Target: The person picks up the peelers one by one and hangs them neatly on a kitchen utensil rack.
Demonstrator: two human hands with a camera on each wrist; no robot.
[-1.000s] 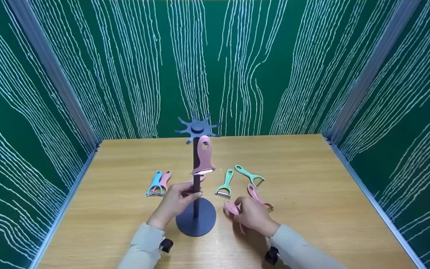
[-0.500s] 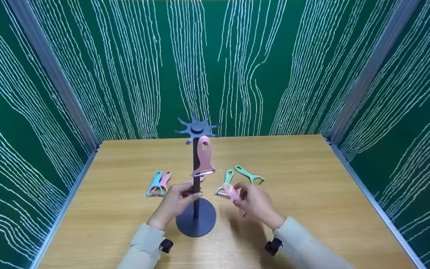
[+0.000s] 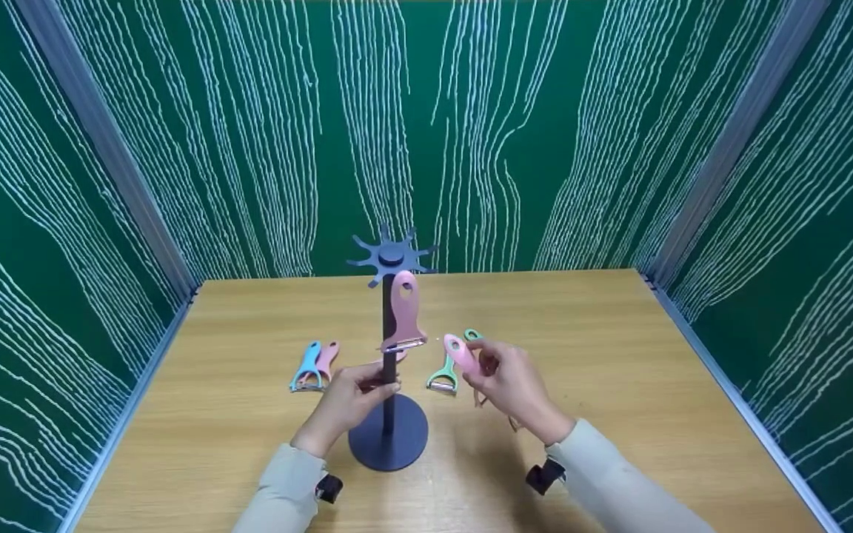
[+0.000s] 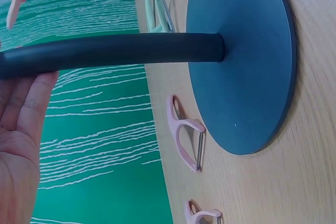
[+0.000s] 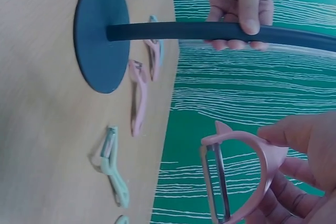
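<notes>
I have the right hand (image 3: 512, 381) pinching a pink peeler (image 3: 461, 354) handle-up, leaning left toward the stand (image 3: 389, 370) that the left hand (image 3: 352, 398) grips.

No text, label, brand, number or sign can be read in any of the three views.
</notes>
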